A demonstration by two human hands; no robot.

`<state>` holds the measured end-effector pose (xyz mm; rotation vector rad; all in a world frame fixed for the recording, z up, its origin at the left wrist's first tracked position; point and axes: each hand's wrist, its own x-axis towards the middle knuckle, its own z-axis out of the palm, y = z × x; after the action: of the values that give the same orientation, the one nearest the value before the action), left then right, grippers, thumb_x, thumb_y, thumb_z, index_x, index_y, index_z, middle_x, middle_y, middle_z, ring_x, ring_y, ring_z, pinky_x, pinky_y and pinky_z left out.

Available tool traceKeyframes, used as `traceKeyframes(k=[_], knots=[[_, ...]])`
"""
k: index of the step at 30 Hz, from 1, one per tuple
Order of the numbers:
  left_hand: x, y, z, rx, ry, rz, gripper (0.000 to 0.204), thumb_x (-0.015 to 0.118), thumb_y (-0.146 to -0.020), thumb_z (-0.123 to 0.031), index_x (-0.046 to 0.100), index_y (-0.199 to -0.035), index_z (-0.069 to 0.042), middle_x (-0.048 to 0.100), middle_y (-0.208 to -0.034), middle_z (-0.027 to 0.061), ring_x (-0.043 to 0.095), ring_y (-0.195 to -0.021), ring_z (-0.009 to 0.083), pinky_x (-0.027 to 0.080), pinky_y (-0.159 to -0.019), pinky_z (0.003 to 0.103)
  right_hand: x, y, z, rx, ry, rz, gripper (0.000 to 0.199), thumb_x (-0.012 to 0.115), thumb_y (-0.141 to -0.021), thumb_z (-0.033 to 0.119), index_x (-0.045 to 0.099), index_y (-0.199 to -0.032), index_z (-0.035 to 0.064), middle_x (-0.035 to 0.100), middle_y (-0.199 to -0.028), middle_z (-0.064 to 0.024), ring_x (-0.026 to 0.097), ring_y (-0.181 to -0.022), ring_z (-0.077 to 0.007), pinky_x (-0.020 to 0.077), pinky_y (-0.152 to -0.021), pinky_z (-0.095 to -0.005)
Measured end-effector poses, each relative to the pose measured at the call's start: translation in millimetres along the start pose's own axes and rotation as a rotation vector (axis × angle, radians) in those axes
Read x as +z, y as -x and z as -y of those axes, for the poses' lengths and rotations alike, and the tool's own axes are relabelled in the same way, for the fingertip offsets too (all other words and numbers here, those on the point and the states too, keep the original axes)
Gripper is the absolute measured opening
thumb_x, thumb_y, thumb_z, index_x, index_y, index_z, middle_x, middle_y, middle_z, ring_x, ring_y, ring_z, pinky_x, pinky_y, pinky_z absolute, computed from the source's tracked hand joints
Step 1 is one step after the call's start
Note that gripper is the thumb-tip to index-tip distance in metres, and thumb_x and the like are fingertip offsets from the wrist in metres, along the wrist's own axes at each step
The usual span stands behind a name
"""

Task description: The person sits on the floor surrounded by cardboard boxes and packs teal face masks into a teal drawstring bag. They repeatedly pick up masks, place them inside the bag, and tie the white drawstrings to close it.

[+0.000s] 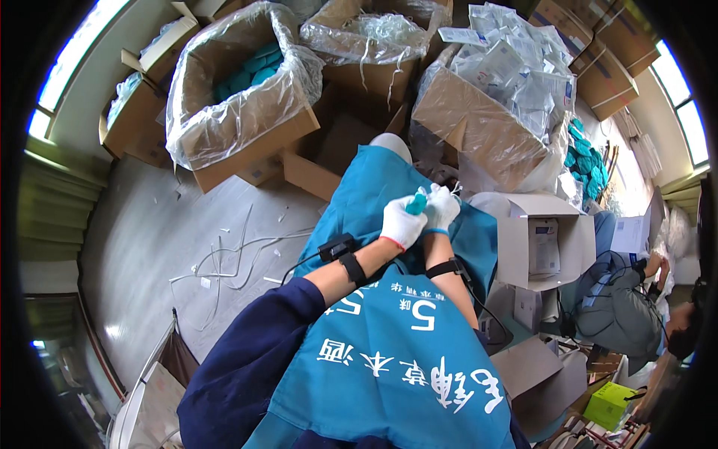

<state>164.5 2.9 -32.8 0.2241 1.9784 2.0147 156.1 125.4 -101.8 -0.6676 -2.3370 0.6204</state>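
My left hand, in a white knit glove, is closed around a small teal piece that looks soft and folded; its exact kind is hard to make out. Right beside it, my right hand, gloved the same way, has its fingers bent together. A thin whitish bit shows at its fingertips, too small to name. Both hands meet above my lap, over the teal apron. Ahead on the left, a plastic-lined carton holds similar teal round pieces.
A carton heaped with flat clear-and-white packets stands ahead right. Behind the middle is a lined carton with stringy scraps. An open white box sits by my right knee. White strips litter the floor. Another person works at right.
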Motion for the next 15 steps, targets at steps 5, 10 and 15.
traceKeyframes(k=[5, 10, 15], knots=[[-13.2, 17.5, -17.8, 0.012, -0.095, 0.038, 0.012, 0.061, -0.078, 0.003, 0.069, -0.086, 0.000, 0.066, -0.077, -0.0003, 0.056, -0.075, 0.0064, 0.048, -0.067, 0.025, 33.4, 1.7, 5.2, 0.842, -0.662, 0.078, 0.038, 0.048, -0.089, 0.023, 0.073, -0.084, -0.0040, 0.071, -0.077, -0.0210, 0.068, -0.069, -0.0334, 0.0522, -0.066, -0.0413], [-22.6, 51.9, -52.0, -0.160, 0.130, 0.155, 0.011, 0.063, -0.077, 0.005, 0.067, -0.080, -0.005, 0.063, -0.075, -0.0022, 0.055, -0.073, 0.0051, 0.046, -0.062, 0.026, 6.1, -1.4, 26.3, 0.407, 0.053, 0.161, 0.035, 0.047, -0.091, 0.021, 0.070, -0.103, -0.0028, 0.072, -0.088, -0.0234, 0.069, -0.075, -0.0338, 0.0538, -0.072, -0.0414], [-75.0, 59.4, -86.6, -0.231, 0.222, 0.025, 0.011, 0.060, -0.079, 0.000, 0.066, -0.088, -0.003, 0.065, -0.078, 0.0040, 0.062, -0.066, 0.0111, 0.051, -0.058, 0.027, -8.0, -19.2, 5.5, 0.616, -0.533, 0.093, 0.023, 0.053, -0.091, 0.017, 0.067, -0.088, -0.0011, 0.066, -0.077, -0.0125, 0.058, -0.060, -0.0230, 0.0465, -0.056, -0.0367]])
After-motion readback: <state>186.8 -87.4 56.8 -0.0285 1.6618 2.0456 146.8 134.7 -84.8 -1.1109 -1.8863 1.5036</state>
